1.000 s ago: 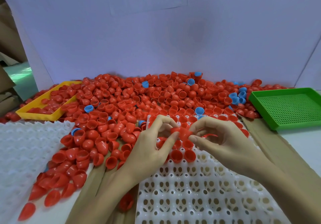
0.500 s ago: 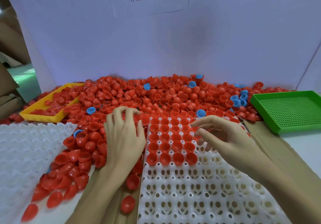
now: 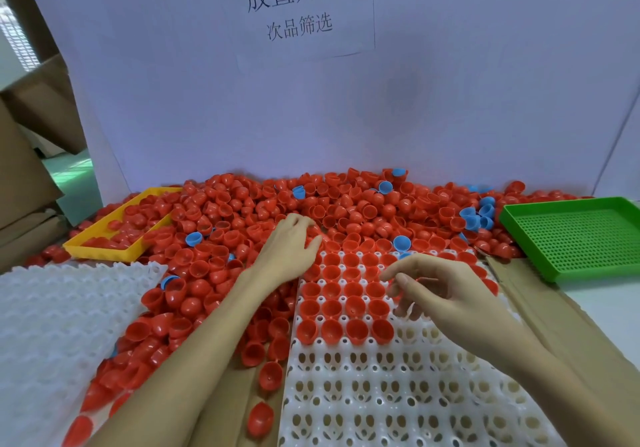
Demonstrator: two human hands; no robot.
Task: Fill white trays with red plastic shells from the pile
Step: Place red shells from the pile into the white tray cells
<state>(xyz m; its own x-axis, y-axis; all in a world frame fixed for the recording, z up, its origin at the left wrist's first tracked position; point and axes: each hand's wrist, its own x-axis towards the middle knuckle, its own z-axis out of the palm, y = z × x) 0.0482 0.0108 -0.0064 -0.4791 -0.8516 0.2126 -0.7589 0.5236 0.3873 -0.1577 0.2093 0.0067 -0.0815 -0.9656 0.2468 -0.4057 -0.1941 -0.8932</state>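
Against pale wall and bench: left hand [image 3: 289,250] gone from mid-tray out to 11 o'clock, curling into red shells [image 3: 346,211] for more; right hand [image 3: 446,294] loose, empty above white tray [image 3: 398,394], far rows filled.

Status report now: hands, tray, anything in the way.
Left hand reaching into red shell pile; right hand empty over white tray. Far rows filled, near rows open. Blue shells mixed in.

Factory sorting station: printed Chinese work sign [image 3: 294,6] on the backboard, bulk pile of red plastic shells [image 3: 263,211], sorting trays [image 3: 568,235], stacked cardboard boxes [image 3: 20,176].
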